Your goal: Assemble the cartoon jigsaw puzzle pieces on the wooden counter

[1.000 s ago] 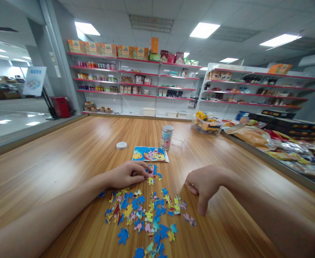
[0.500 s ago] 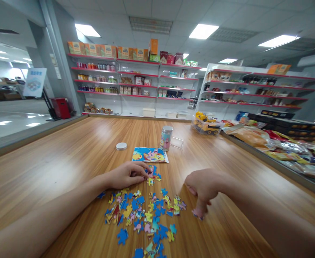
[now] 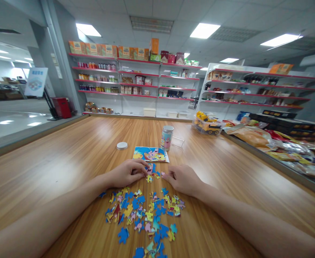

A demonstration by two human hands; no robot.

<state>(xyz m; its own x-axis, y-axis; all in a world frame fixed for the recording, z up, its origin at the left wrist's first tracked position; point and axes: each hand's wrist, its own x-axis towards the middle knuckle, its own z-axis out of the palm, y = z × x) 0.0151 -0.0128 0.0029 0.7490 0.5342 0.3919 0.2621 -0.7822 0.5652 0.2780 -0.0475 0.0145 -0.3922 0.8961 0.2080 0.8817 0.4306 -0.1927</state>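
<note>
Several joined puzzle pieces (image 3: 152,169) lie just below a cartoon picture sheet (image 3: 150,154). At their left edge rests my left hand (image 3: 127,172), its fingers curled and pressed together on the pieces. My right hand (image 3: 183,178) is on the other side, thumb and fingers pinching a small pink puzzle piece (image 3: 163,173) near the joined part. Loose blue, yellow and pink puzzle pieces (image 3: 136,203) are spread over the wooden table nearer to me.
A cartoon tin (image 3: 167,138) stands behind the sheet, with a clear frame (image 3: 178,142) beside it and a round lid (image 3: 122,145) to the left. A clear bin of yellow toy trucks (image 3: 206,125) and packaged snacks (image 3: 257,138) are at the right.
My right hand has moved left and away from me, from the right side of the loose pieces to the joined ones, carrying the pink piece. My left hand has hardly moved.
</note>
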